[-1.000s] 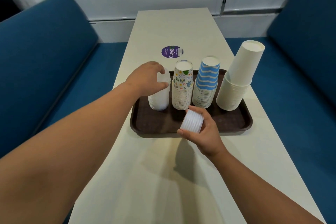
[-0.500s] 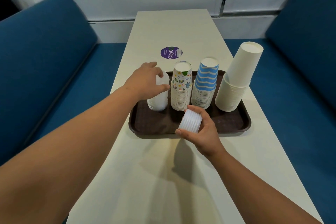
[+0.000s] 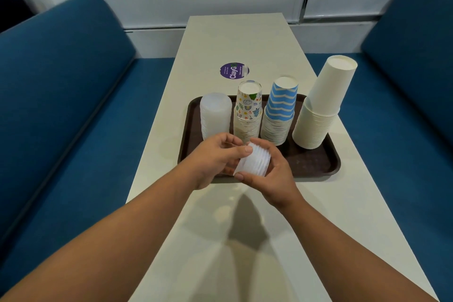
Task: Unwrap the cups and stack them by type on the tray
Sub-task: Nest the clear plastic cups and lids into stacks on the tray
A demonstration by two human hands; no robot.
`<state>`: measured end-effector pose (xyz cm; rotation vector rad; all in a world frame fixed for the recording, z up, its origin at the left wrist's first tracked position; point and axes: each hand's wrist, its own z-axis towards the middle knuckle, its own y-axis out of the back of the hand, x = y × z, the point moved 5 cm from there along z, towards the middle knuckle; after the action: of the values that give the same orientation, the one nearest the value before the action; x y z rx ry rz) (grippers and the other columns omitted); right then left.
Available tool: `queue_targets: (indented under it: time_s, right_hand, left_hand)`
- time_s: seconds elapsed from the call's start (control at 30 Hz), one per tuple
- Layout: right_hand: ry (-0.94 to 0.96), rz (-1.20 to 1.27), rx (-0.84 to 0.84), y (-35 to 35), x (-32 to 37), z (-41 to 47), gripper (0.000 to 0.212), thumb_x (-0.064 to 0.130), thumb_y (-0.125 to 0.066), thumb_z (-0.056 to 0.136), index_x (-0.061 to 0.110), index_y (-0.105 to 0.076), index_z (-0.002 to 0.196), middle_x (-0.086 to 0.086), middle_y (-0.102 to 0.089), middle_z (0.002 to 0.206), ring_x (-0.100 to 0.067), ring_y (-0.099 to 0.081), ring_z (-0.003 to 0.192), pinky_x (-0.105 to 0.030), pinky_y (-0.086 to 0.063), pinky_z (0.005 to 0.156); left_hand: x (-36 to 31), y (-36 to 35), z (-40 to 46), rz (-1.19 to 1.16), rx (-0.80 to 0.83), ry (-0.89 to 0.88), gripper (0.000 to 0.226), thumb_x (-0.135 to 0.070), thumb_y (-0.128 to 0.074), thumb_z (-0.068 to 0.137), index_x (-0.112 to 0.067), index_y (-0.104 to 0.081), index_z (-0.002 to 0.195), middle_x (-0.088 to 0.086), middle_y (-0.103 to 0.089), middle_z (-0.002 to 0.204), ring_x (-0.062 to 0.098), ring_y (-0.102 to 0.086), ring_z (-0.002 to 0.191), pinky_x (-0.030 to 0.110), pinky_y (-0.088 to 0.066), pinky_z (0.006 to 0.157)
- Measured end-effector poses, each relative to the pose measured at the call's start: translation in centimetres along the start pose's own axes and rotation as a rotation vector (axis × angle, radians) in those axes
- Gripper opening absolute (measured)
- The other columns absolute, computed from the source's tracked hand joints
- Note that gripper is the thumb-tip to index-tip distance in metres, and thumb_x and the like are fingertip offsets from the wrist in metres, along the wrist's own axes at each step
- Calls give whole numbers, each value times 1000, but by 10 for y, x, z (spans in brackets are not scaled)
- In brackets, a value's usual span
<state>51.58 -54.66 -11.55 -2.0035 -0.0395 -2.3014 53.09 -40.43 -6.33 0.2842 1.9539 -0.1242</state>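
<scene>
A brown tray (image 3: 316, 167) carries four upside-down stacks: clear plastic cups (image 3: 215, 115) at the left, doodle-print cups (image 3: 248, 110), blue-and-white striped cups (image 3: 279, 113) and plain white cups (image 3: 321, 108) at the right. Over the tray's near edge both hands hold a short stack of ribbed clear cups (image 3: 253, 163), lying on its side. My right hand (image 3: 272, 174) grips it from the right and below. My left hand (image 3: 215, 159) holds its left end, thumb on top.
The tray sits on a long cream table (image 3: 235, 39) with a round purple sticker (image 3: 234, 70) behind it. Blue sofas (image 3: 61, 105) flank the table on both sides. A white wall closes the far end.
My left hand has left the clear stack on the tray and come back to the ribbed cups held by my right hand. The right hand stayed over the tray's near edge.
</scene>
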Motion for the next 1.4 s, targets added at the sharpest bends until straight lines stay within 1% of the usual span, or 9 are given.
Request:
queue_targets:
  time_s: [0.2, 0.33, 0.5, 0.67, 1.07, 1.17, 1.27, 1.33, 1.4]
  right_hand:
    - [-2, 24, -24, -3, 7, -4, 74, 30, -92, 51, 32, -59, 118, -3, -60, 122, -11, -61, 110, -26, -54, 88]
    - [-8, -11, -35, -2, 4, -5, 74, 29, -93, 53, 37, -59, 118, -4, -59, 126, -18, -60, 113, -24, -54, 86]
    - [-25, -82, -37, 0, 0, -7, 75, 48, -91, 52, 46, -57, 119, 3, -58, 129, -21, -59, 119, -36, -55, 95]
    - [-55, -123, -40, 3, 1, -10, 75, 51, -90, 52, 47, -55, 119, 3, -56, 130, -20, -57, 118, -37, -56, 93]
    - [-50, -135, -60, 5, 2, -11, 73, 49, -89, 53, 48, -56, 117, 7, -57, 125, -17, -59, 116, -40, -57, 94]
    - [-48, -130, -60, 6, 3, -11, 73, 50, -89, 52, 49, -55, 117, 2, -56, 128, -21, -58, 118, -37, -58, 91]
    - [-25, -114, -75, 7, 5, -8, 73, 49, -90, 52, 49, -56, 117, -2, -56, 127, -23, -58, 118, -32, -57, 89]
    - [16, -120, -103, 9, 7, -5, 74, 49, -91, 52, 50, -58, 117, -6, -56, 126, -24, -57, 119, -41, -55, 95]
    - [57, -149, -122, 11, 8, -2, 75, 52, -90, 52, 50, -57, 119, -6, -56, 128, -24, -56, 121, -48, -51, 101]
  left_hand:
    - [-9, 14, -4, 92, -68, -119, 33, -33, -81, 73, -16, -65, 95, 7, -67, 94, 21, -64, 84, 41, -54, 76]
    - [-55, 31, -11, 420, -233, -371, 26, -39, -79, 74, -26, -67, 93, -6, -69, 92, 12, -64, 84, 21, -48, 74]
    - [-107, 49, 19, 1041, -407, -550, 35, -37, -67, 84, -21, -62, 114, -3, -54, 133, 16, -49, 121, 27, -37, 99]
    - [-105, 55, 63, 1279, -339, -453, 45, -44, -64, 87, -20, -59, 124, 1, -51, 138, 20, -49, 123, 33, -41, 99]
    - [-90, 56, 82, 1343, -290, -392, 43, -53, -64, 85, -18, -60, 109, 4, -56, 126, 17, -48, 101, 28, -39, 83]
    - [-90, 54, 76, 1328, -289, -383, 45, -55, -64, 85, -18, -60, 110, 4, -54, 131, 19, -50, 111, 31, -41, 91]
    - [-95, 44, 49, 1186, -385, -507, 44, -53, -63, 87, -18, -62, 113, 1, -52, 136, 17, -46, 125, 29, -36, 100]
    - [-90, 32, 24, 982, -440, -580, 37, -51, -65, 86, -19, -65, 105, -2, -63, 117, 14, -56, 108, 26, -42, 91]
    - [-71, 23, 8, 772, -364, -480, 30, -50, -69, 83, -21, -67, 93, -7, -67, 94, 9, -61, 88, 24, -50, 77]
